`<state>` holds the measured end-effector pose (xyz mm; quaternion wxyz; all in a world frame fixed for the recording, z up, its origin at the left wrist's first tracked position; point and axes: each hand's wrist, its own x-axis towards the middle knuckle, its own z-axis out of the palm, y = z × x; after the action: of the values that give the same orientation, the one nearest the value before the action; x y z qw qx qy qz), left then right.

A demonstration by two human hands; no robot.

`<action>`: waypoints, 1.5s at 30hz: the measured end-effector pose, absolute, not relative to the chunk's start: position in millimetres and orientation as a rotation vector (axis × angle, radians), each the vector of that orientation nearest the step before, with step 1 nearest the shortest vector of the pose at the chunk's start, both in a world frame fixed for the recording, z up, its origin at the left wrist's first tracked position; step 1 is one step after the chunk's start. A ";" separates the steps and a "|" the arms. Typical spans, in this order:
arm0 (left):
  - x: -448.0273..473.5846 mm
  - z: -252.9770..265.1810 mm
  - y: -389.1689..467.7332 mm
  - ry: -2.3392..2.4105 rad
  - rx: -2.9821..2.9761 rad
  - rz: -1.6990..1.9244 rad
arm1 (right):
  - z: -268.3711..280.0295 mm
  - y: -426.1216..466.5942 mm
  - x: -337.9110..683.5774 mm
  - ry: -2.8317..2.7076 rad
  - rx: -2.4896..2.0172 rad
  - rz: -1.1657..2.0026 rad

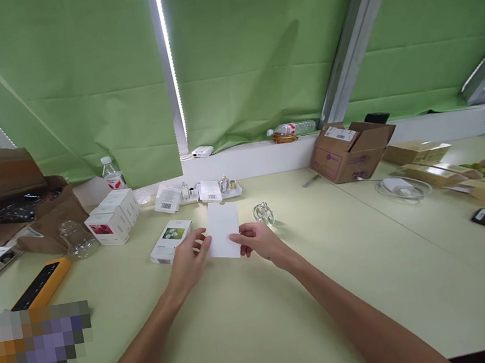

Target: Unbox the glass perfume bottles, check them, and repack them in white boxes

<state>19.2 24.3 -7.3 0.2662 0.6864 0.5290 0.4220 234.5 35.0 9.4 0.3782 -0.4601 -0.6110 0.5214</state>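
A plain white card or flat carton (223, 231) with a small notch in its top edge is in front of me, its blank face towards me. My right hand (257, 241) pinches it at the right edge, thumb on the face and fingers behind. At its left edge, the curled fingers and thumb of my left hand (190, 256) close on the side. Just left of that hand lies a white printed box (171, 242) with a green flower picture. A clear glass bottle (263, 214) stands beyond my right hand.
White boxes (112, 217) stand in a row at left, near a clear plastic container (77, 239) and an orange-and-black power strip (42, 284). Small bottles in white trays (231, 189) sit by the wall. An open cardboard box (348, 152) and coiled cable (402, 188) are at right.
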 end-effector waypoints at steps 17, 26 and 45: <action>-27.6 -24.6 45.0 2.316 2.036 0.552 | 6.9 38.4 238.5 -1.556 -1.212 1.281; -15.2 3.2 40.5 1.673 1.537 1.049 | 1.5 45.0 243.7 -1.514 -1.191 1.309; 3.9 3.3 33.4 0.950 0.905 0.914 | 3.1 44.6 242.5 -1.410 -1.047 1.501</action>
<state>3.9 33.4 3.3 0.6971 0.4056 0.4262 0.4098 242.5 44.6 3.1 0.4039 -0.4144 -0.5585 0.5944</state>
